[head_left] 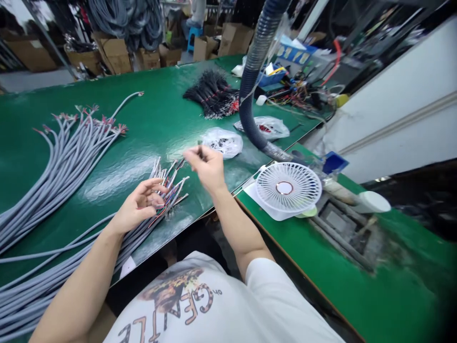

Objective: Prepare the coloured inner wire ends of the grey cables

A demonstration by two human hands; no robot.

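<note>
Over the stripped ends of a bundle of grey cables point(139, 240), my left hand point(141, 205) is loosely curled with its fingers apart and nothing visible in them. White, red and blue inner wires point(173, 190) fan out beside and below its fingertips. My right hand point(207, 166) is raised to the right of these wire ends, its thumb and fingers drawn together in a pinch. Blur hides whatever lies between those fingertips. Just behind the right hand lies a clear plastic bag point(224, 143) holding small dark parts.
A second grey cable bundle point(71, 166) lies on the green table point(143, 114) at left. Farther back are black wire bundles point(212, 93) and another plastic bag point(267, 127). A ribbed hose point(248, 90) hangs down at right, near a white fan point(289, 188).
</note>
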